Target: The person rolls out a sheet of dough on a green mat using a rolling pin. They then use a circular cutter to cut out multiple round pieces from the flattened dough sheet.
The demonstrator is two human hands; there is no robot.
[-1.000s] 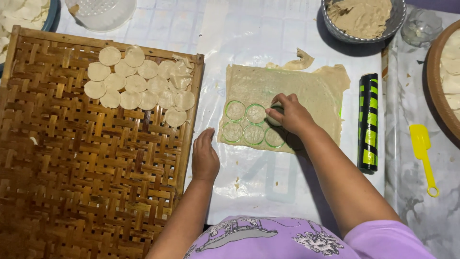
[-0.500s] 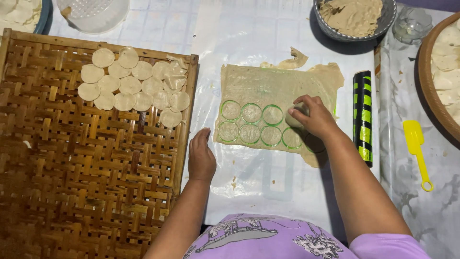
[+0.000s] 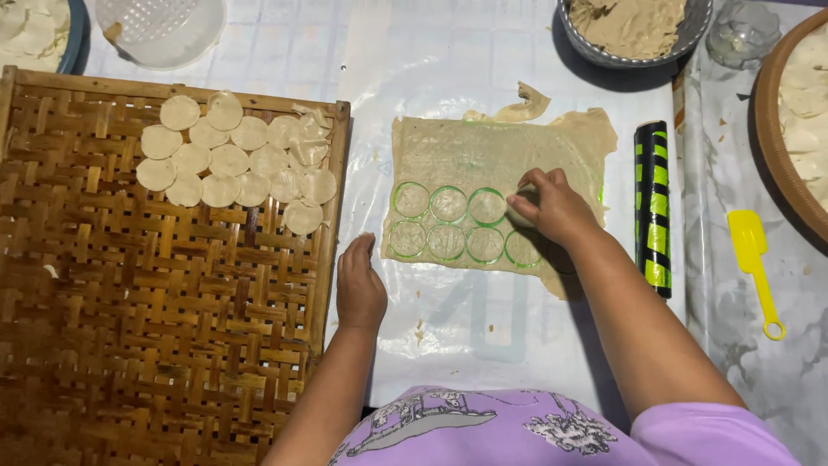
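A thin rolled sheet of pale dough [image 3: 496,151] lies on a plastic-covered surface, with several round cuts [image 3: 448,224] in two rows along its near edge. My right hand [image 3: 552,207] presses a small round cutter [image 3: 520,210] into the sheet at the right end of the upper row; the cutter is mostly hidden under my fingers. My left hand [image 3: 359,285] rests flat on the plastic just left of the dough, holding nothing. To the left, a woven bamboo tray [image 3: 129,345] carries several cut dough discs [image 3: 233,164] at its far end.
A black and green striped rolling pin [image 3: 653,207] lies right of the dough, a yellow plastic scraper [image 3: 755,267] beyond it. A bowl of dough scraps [image 3: 634,26], a clear container [image 3: 159,26], a small glass jar [image 3: 742,30] and a round tray of discs [image 3: 798,121] line the edges.
My right hand has worked its way rightward along the sheet, leaving more round cuts behind it. The left hand stayed flat beside the dough.
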